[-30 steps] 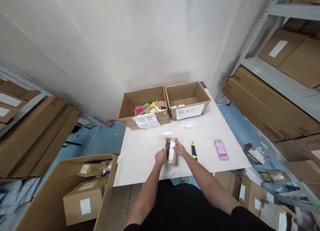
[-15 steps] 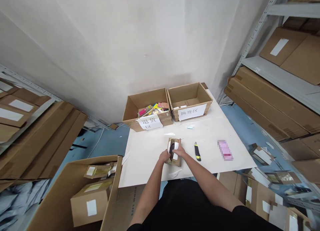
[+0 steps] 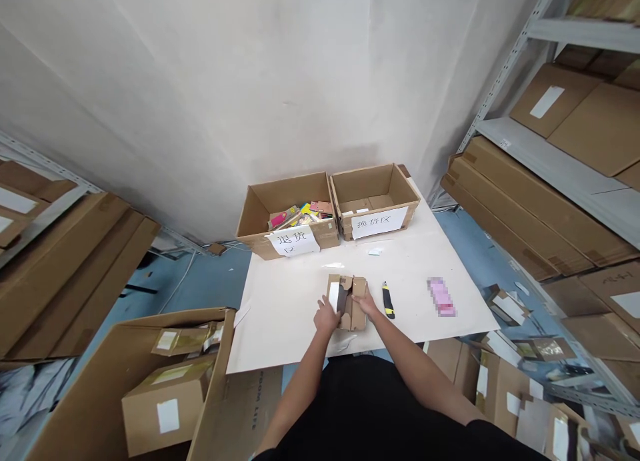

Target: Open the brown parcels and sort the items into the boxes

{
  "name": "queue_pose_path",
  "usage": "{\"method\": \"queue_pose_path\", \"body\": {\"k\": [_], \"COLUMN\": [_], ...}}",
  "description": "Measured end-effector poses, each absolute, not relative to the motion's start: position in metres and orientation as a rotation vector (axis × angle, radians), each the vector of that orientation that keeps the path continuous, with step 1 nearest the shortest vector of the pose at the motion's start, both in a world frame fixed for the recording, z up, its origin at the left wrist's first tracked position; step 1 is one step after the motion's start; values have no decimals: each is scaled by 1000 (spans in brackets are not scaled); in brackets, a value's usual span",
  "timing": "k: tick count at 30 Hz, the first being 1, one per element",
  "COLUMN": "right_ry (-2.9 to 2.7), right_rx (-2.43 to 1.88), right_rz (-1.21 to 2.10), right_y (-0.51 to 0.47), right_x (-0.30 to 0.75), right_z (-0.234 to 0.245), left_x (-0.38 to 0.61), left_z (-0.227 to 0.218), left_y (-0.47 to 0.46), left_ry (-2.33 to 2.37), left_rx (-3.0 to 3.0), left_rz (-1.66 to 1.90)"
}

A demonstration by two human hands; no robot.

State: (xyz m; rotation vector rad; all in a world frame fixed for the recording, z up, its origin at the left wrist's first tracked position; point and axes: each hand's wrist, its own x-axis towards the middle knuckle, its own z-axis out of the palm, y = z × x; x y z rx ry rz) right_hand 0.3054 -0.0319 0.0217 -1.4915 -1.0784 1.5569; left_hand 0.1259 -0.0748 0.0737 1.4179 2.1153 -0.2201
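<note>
A small taped cardboard parcel (image 3: 346, 300) lies on the white table (image 3: 295, 301) in front of me, its top flaps folded apart and something dark showing in the gap. My left hand (image 3: 327, 319) grips the parcel's left side. My right hand (image 3: 367, 305) holds the right flap, which is pulled outwards. A yellow and black utility knife (image 3: 387, 300) lies on the table just right of my right hand.
Two open labelled cartons stand at the table's far edge: the left carton (image 3: 287, 214) holds colourful items, the right carton (image 3: 375, 198) flat cardboard. A pink blurred item (image 3: 441, 297) lies right. A big carton of parcels (image 3: 165, 388) stands at my left; shelves of boxes flank both sides.
The parcel's flaps have been spread apart. My right hand slid from the parcel's top to its right flap, and my left hand shifted lower on the left side.
</note>
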Motion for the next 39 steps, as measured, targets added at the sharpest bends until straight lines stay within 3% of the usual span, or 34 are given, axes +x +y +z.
{"method": "queue_pose_path", "body": {"k": [7,19,24,27,32,36,39], "right_ry": [-1226,-1299,-1225,-1292,-1906,-2290,-2298], "right_rx": [-1793,-1595,-1572,-1687,-1591,-1520,-1697], "right_rz": [1377,1359,1404,1223,647,717,801], "right_y": [-26,-14,-22,-31,-34,-27,-20], "right_x": [297,305,311,312,303,287,280], "right_z": [19,7,2,4,25,47,56], "left_x": [120,74,72,69,78,91,90], "left_z": [74,74,63,58,63,80,89], "left_y": [-88,-78,-76,-84,-92,-79,-73], "left_ry": [1933,1550,1691,1869,2203,1964,1764], "left_rx": [1331,1081,839,810,1008,1648,1725], "left_rz": [-35,337,574,625,661,354,149]}}
